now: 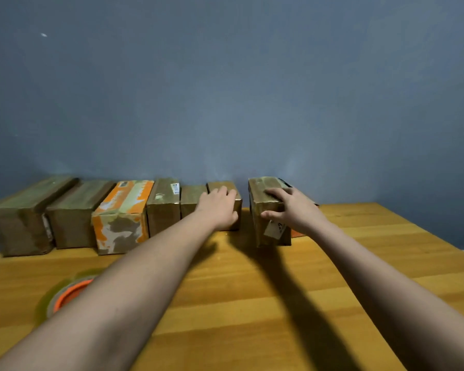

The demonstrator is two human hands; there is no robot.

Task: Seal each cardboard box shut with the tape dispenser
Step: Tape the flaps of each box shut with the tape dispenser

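The desk (292, 290) is made of wooden planks in a warm yellow-brown, finished smooth with a soft sheen. The cardboard boxes (19, 218) along its far edge are wrapped in brown tape, by which a slightly glossy, wrinkled skin is given to the matt board. One orange box (122, 218) is printed card, its colour torn away in rough pale patches. A white paper label (275, 227) is stuck on the front of the box at the right (265, 202). The tape roll (65, 298) at the near left is seen blurred; an orange core, possibly plastic, is made out. The wall (225, 89) is painted matt grey-blue.
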